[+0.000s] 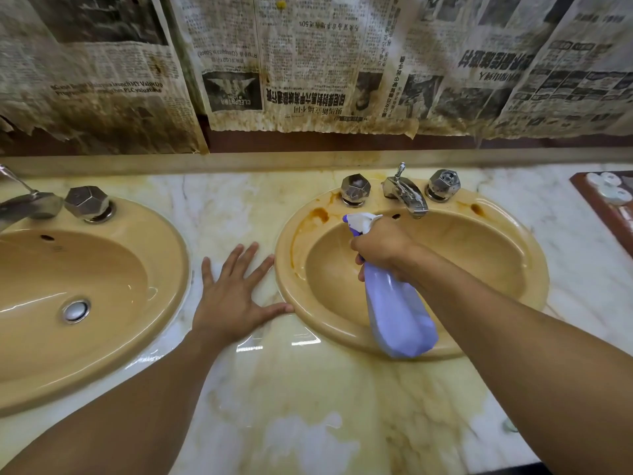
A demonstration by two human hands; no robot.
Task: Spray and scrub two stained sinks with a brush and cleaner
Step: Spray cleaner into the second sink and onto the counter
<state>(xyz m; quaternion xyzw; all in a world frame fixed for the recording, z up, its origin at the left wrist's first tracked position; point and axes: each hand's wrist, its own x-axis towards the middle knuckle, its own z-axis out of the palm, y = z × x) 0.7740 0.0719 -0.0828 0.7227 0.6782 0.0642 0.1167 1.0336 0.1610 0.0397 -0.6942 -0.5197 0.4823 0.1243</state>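
Observation:
Two tan oval sinks are set in a marble counter. The right sink has brown stains on its rim at the upper left and upper right. My right hand grips the neck of a purple spray bottle over the right basin, its white nozzle pointing left toward the rim stain. My left hand rests flat on the counter between the sinks, fingers spread. The left sink looks wet, with a metal drain plug. No brush is in view.
Chrome faucet and two faceted knobs stand behind the right basin; another knob and spout sit at the left sink. Stained newspaper sheets hang on the wall. A wooden tray with white items lies at the far right.

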